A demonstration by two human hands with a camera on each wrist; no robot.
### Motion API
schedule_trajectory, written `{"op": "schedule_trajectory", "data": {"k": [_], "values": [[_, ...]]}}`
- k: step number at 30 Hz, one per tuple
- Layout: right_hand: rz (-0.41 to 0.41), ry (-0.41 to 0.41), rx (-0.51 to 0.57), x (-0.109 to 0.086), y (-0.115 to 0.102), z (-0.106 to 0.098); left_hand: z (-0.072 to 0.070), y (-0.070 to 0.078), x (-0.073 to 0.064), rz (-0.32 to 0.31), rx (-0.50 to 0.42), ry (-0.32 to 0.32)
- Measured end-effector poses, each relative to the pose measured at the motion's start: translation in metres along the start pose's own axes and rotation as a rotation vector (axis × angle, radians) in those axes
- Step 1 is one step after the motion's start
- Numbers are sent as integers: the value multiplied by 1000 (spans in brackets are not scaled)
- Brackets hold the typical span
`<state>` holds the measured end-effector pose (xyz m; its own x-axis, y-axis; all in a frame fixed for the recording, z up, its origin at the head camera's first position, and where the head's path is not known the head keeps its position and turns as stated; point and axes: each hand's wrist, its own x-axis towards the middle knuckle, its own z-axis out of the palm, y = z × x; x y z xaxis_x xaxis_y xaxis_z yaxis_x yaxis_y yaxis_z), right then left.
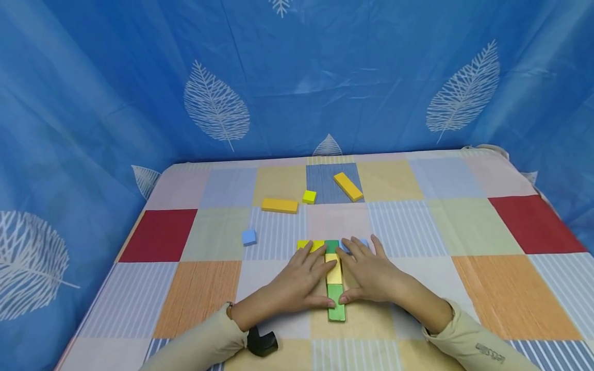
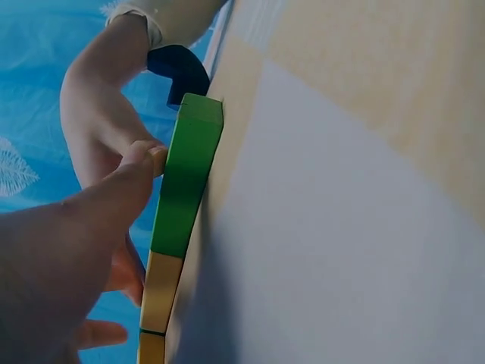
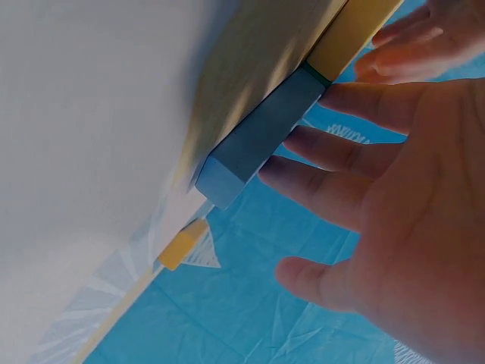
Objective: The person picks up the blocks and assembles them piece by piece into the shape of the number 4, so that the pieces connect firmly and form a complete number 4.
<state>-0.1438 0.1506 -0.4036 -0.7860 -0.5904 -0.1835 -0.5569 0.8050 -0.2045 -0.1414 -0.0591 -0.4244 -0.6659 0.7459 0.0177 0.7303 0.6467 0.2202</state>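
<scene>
Several toy blocks lie flush in a T shape on the cloth. A yellow block [image 1: 303,243], a dark green block [image 1: 331,247] and a blue block [image 3: 261,136] form the crossbar. The stem is a pale yellow block [image 1: 332,275] and a green block [image 1: 336,313]. My left hand [image 1: 297,283] is spread along the left side, fingers by the yellow block and thumb at the green block. On the other side, my right hand [image 1: 375,275] has straight fingertips on the blue block. Its thumb is by the green block's right edge.
Beyond the T lie an orange-yellow block [image 1: 279,206], a small yellow cube [image 1: 309,197] and a second orange-yellow block [image 1: 348,186]. A small blue block [image 1: 249,237] is at the left. A black object [image 1: 262,343] is beside my left sleeve. Blue curtain [image 1: 325,77] surrounds the patchwork-covered table.
</scene>
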Motion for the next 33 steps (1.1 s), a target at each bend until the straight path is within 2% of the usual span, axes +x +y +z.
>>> {"op": "schedule_trajectory", "data": {"k": [5,15,21,26,29,33], "values": [[-9,-2,7,1,-3,-2,0,0,-3,-16,12,-56],[-14,9,35,0,0,-8,-2,-1,-3,-4,48,-58],[-46,-15,52,6,9,-21,-3,-1,-2,-4,40,-73],[-99,-49,124,21,31,-40,-2,-2,-2,-3,26,-90],[-81,-51,204,36,51,-52,-2,-3,-2,-1,25,-90],[-53,-32,248,61,82,-62,0,-4,-3,-8,23,-96]]}}
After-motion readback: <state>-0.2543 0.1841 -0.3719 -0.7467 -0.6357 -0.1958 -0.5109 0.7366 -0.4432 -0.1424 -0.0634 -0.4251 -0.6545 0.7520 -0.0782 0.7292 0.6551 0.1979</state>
